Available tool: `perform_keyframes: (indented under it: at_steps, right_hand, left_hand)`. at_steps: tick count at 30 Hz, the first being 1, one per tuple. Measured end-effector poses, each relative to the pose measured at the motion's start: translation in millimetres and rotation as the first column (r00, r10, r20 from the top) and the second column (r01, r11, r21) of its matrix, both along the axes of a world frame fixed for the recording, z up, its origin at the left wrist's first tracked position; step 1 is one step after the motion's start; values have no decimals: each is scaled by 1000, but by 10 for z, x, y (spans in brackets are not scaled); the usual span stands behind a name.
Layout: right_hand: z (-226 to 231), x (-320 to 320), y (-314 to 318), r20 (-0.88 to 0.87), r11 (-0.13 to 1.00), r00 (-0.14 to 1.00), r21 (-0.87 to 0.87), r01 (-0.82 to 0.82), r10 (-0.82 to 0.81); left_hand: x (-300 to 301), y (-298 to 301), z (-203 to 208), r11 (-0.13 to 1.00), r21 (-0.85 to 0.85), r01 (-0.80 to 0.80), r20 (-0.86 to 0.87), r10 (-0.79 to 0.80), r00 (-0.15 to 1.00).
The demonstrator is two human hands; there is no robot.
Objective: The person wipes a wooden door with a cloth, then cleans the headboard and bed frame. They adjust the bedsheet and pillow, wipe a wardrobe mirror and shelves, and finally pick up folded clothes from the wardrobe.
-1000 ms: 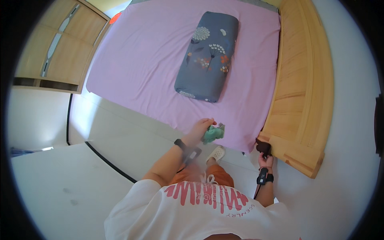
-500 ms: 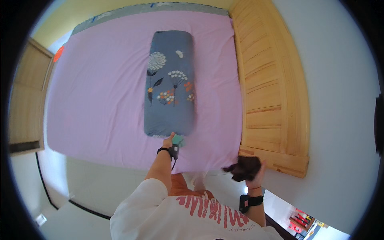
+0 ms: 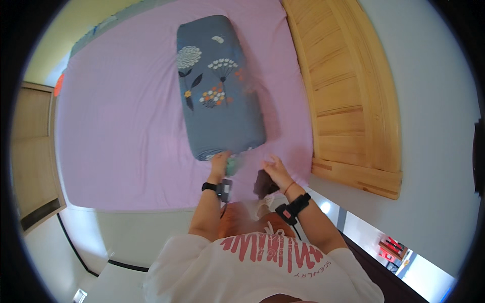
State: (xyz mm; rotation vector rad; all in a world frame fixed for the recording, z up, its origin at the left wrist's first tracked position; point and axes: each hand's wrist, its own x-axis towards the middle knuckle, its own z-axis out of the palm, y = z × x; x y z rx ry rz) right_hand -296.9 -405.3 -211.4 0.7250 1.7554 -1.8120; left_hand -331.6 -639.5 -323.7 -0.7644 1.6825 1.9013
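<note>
Pillow (image 3: 222,123) is recorded as smooth, matt, printed cloth; bedsheet (image 3: 126,126), as matt cloth, finely wrinkled. Headboard (image 3: 341,98) is noted as grained wood, smooth, faintly glossy. Brown item (image 3: 262,185) is seen as matt, apparently cloth; green item (image 3: 231,166) is blurred.

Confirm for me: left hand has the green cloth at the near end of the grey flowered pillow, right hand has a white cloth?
Not quite: the head view shows the right hand with a dark brown cloth, not white. The left hand does have the green cloth at the near end of the grey flowered pillow.
</note>
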Motion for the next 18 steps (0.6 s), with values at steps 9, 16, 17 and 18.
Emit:
perform_keyframes:
  at_steps: [9,16,17,18]
  right_hand:
    - [-313,89,1393,139,798,860,-324,507,-490]
    - [-73,-49,1044,-490,770,788,310,558,-374]
    - [62,-69,1036,-507,805,803,307,508,-313]
    - [128,-73,1046,-525,837,814,307,454,-249]
  left_hand:
    - [-111,1422,779,717,-52,695,-168,-693,701]
    - [-83,1314,437,701,110,705,-228,-673,704]
    - [-38,1322,519,712,140,688,-199,-660,724]
    - [4,1355,567,725,171,667,-171,-645,745]
